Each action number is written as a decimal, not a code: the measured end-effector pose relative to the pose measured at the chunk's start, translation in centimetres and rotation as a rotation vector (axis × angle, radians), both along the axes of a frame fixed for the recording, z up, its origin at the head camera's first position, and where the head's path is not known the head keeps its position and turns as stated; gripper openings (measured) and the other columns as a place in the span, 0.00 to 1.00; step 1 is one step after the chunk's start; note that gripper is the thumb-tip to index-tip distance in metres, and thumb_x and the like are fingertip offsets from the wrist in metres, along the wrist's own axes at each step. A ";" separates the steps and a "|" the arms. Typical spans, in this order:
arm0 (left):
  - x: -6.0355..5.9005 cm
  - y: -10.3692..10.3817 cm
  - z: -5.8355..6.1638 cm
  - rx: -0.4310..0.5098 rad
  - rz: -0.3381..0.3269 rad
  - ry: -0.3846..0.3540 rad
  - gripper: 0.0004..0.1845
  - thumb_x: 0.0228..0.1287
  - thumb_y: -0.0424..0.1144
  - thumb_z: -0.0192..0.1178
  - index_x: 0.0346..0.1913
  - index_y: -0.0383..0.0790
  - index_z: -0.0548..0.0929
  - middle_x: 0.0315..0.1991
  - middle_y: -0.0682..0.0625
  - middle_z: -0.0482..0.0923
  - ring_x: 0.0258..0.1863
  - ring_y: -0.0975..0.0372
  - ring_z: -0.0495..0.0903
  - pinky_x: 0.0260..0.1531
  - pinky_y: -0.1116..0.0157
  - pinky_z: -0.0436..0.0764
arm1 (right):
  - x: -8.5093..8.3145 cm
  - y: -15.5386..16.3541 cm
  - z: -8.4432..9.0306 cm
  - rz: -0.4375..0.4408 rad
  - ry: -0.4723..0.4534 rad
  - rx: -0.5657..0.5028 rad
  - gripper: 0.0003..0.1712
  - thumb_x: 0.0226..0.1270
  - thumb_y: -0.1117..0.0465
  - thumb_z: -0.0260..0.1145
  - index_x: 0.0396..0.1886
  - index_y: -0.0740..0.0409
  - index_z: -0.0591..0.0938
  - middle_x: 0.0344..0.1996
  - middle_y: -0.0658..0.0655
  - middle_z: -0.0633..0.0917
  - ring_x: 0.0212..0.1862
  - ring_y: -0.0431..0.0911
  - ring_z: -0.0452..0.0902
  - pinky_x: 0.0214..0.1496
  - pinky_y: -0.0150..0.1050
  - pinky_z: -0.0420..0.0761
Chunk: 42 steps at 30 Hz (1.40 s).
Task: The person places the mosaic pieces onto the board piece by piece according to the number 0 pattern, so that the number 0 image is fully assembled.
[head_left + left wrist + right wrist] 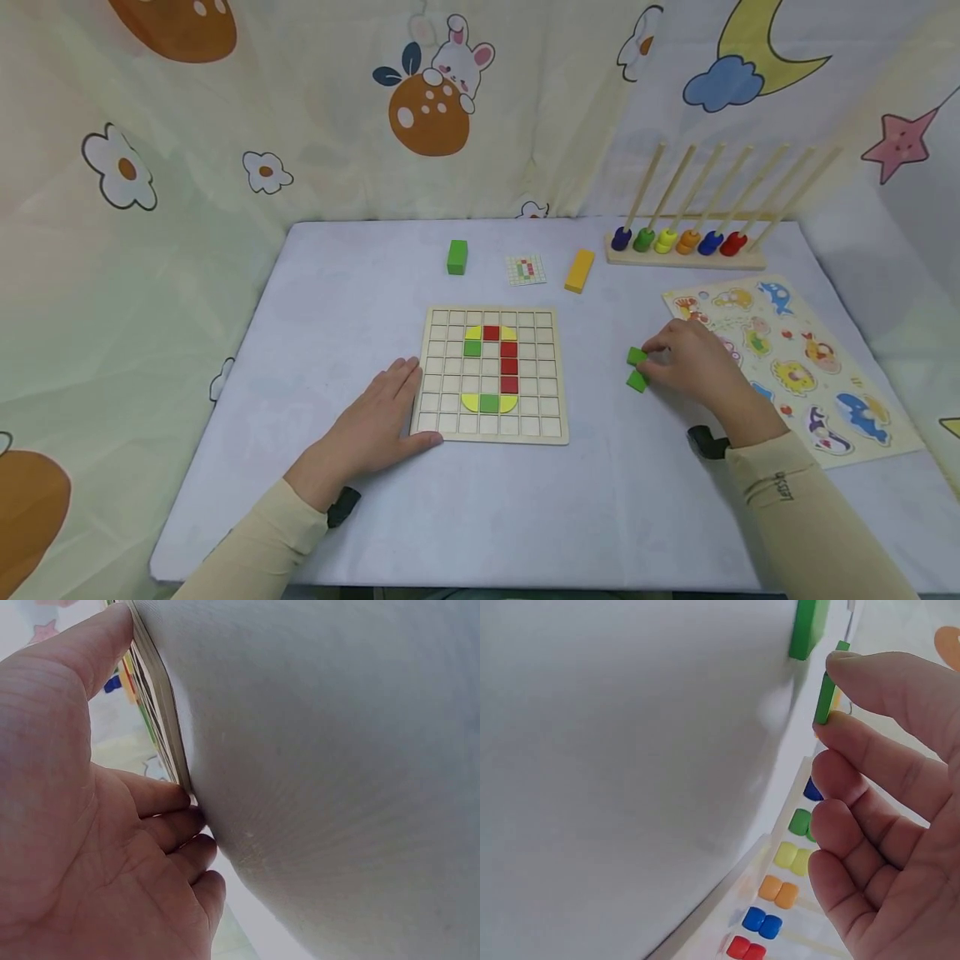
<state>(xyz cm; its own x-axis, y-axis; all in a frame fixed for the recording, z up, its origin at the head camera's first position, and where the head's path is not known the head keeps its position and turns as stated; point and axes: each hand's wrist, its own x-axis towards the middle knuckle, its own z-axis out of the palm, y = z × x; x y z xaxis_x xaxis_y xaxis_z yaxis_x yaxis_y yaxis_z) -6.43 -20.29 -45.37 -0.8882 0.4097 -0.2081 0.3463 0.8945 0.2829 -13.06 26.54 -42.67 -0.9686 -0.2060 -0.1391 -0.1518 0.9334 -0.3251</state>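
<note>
A square wooden grid board (450, 425) lies on the table, holding several red, green and yellow tiles in a curved figure. My left hand (382, 421) rests along its left side, fingers straight and touching the edge, thumb at the lower left corner. To the right of the board, my right hand (693, 367) pinches a small green square tile (826, 697) between thumb and index finger; its other fingers curl loosely. A second green tile (637, 381) lies on the table just below that hand.
Behind the board are a green block (457, 257), a small pattern card (526, 270) and an orange block (579, 271). A pegged bead rack (686, 258) stands at back right. An animal puzzle board (810, 367) lies under and beyond the right forearm.
</note>
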 end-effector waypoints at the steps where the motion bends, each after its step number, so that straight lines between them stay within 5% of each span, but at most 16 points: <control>1: 0.0 0.0 0.0 0.001 -0.002 0.004 0.59 0.66 0.67 0.65 0.84 0.33 0.51 0.86 0.40 0.46 0.86 0.47 0.46 0.85 0.48 0.55 | 0.0 -0.1 0.0 0.002 0.001 -0.001 0.18 0.65 0.53 0.76 0.49 0.59 0.92 0.50 0.63 0.86 0.57 0.61 0.77 0.60 0.63 0.78; 16: 0.0 -0.1 -0.2 -0.001 -0.005 0.006 0.59 0.66 0.69 0.63 0.84 0.33 0.50 0.86 0.41 0.46 0.86 0.48 0.45 0.85 0.49 0.55 | -0.6 -2.1 -0.3 0.061 0.038 -0.010 0.17 0.65 0.53 0.76 0.47 0.58 0.92 0.46 0.60 0.87 0.54 0.57 0.78 0.60 0.59 0.79; 42: 0.1 0.0 0.1 -0.011 0.002 -0.008 0.59 0.66 0.68 0.64 0.84 0.34 0.50 0.86 0.41 0.45 0.87 0.48 0.45 0.85 0.49 0.54 | -1.7 -10.9 0.5 0.152 0.104 -0.026 0.15 0.59 0.53 0.80 0.44 0.54 0.93 0.42 0.54 0.86 0.49 0.51 0.76 0.53 0.48 0.80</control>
<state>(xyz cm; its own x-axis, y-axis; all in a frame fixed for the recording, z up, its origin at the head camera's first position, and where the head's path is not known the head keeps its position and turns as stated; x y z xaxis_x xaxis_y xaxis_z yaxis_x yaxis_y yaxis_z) -6.34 -20.33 -45.24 -0.8874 0.4052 -0.2200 0.3417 0.8983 0.2761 -14.75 15.59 -42.21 -0.9350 -0.3531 -0.0325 -0.3244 0.8889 -0.3235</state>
